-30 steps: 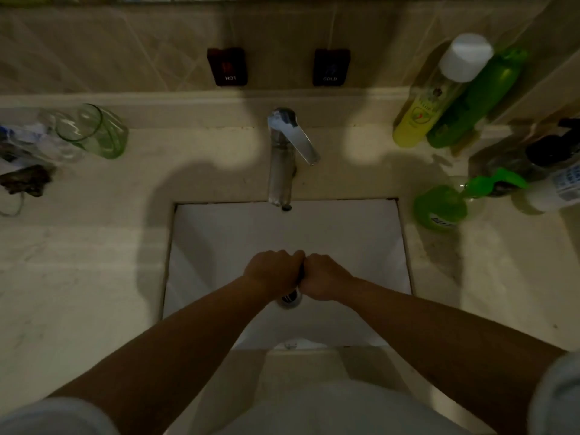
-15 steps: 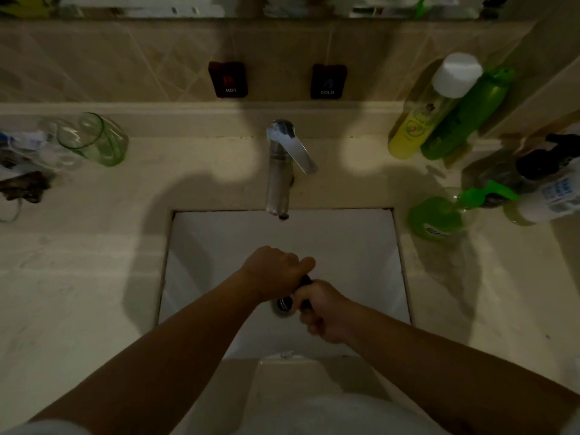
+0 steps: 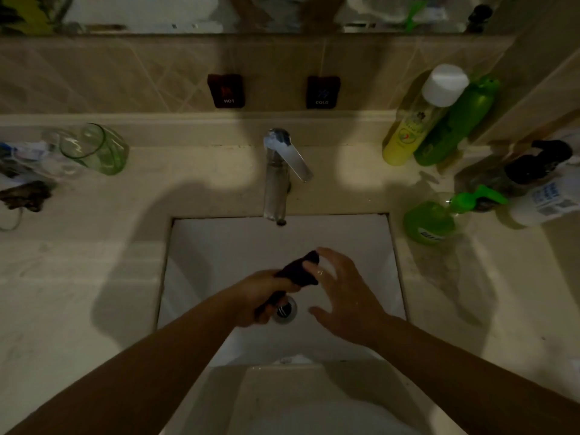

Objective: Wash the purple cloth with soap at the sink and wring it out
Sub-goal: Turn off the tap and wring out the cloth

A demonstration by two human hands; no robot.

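Observation:
The purple cloth (image 3: 298, 271) is twisted into a dark roll and held over the white sink basin (image 3: 219, 252), just above the drain (image 3: 285, 310). My left hand (image 3: 260, 296) is closed around the lower part of the roll; its upper end sticks out toward the tap. My right hand (image 3: 342, 296) is off the cloth, fingers spread, with the fingertips beside the roll's upper end. The chrome tap (image 3: 277, 177) stands behind the basin and no water runs from it. A green soap pump bottle (image 3: 430, 219) stands right of the basin.
A yellow bottle (image 3: 414, 127) and a green bottle (image 3: 455, 124) lean at the back right, with a dark pump bottle (image 3: 533, 171) and a white bottle (image 3: 543, 202) beside them. A green glass (image 3: 97, 149) and small clutter sit on the left counter. Hot and cold tags hang on the wall.
Both fists were shut together on the twisted cloth over the drain. My right hand has since let go and opened, and the roll now stays in my left hand alone.

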